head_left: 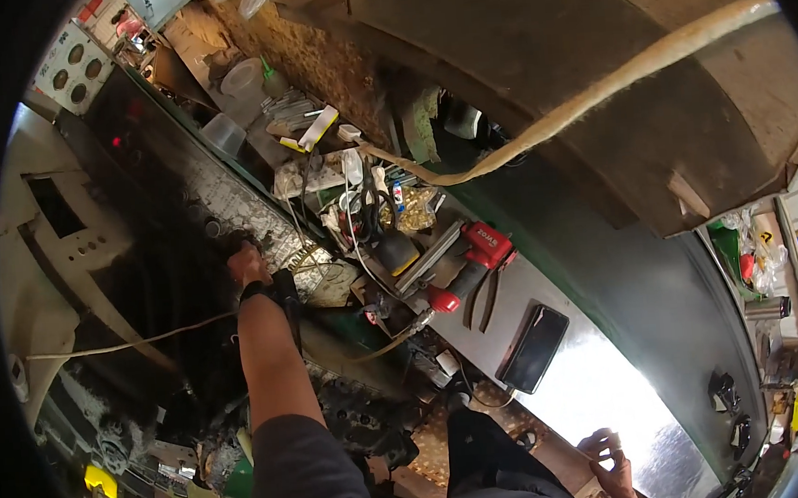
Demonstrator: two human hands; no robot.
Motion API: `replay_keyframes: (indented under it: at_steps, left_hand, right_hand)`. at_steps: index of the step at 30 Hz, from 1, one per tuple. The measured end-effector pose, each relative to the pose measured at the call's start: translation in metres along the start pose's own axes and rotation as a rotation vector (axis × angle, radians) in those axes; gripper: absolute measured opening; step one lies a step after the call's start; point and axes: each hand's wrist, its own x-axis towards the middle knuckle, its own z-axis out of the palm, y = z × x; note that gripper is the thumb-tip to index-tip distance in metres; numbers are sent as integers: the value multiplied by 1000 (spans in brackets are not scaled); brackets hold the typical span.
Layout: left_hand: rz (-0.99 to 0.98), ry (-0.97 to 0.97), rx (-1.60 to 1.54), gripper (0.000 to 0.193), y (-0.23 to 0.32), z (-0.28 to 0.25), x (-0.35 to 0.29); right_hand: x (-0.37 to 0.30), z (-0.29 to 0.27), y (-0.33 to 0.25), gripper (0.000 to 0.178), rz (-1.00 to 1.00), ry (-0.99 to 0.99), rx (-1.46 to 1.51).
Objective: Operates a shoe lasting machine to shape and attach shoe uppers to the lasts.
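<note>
My left hand (247,263) reaches out over the dark machine (160,210), a black band round its wrist. Its fingers look curled in shadow against a dark part that I cannot make out. Just beyond it lies a worn, shiny metal surface (238,194). At the lower right, my right hand (611,471) is held by the edge of the bright metal bench top (647,417). Thumb and fingers come together in a pinch there; whatever is between them is too small to name. A black phone (536,349) lies on the bench top, away from both hands.
A red air tool (486,247) lies on the bench beside a small bag of brass-coloured pieces (417,208). A thick yellowish hose (583,97) crosses above the bench. A thin cord (137,345) runs near my left forearm. A green-capped bottle (272,78) stands at the back.
</note>
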Motion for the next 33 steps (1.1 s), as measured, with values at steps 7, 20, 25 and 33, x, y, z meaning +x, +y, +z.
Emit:
replay_keyframes:
  at_steps: [7,20,25,33]
  left_hand:
    - [-176,368,-247,22,-24,-104,-6]
    - [813,632,-926,13,191,-281,-162]
    - [1432,377,-872,35,423,-359,-270]
    - [814,3,-261,52,509,-324,-113]
  right_hand:
    - [-6,7,5,21,-22,88,214]
    - [-11,-23,10,68,31,101,41]
    - [-8,-30,29,59,-280,165,-297]
    - [37,-77,-65,57,41,241,256]
